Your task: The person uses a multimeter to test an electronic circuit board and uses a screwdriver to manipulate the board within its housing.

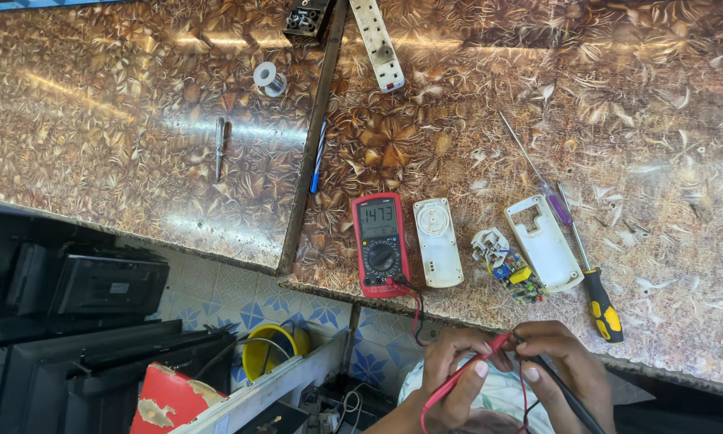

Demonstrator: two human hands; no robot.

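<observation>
Now, left hand (455, 374) gripping red probe (467, 371), right hand (561, 363) black probe (566, 391)

A red multimeter (380, 244) lies on the counter, its rectangular grey screen (377, 214) lit with dark digits

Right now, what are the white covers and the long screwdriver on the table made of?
The two white covers look like moulded plastic: smooth, matt, with shaped ribs and cut-outs. The long screwdriver seems to have a shiny metal shaft and a yellow-and-black handle, probably plastic or rubber. The table looks like glossy patterned laminate, since it reflects light.
</observation>
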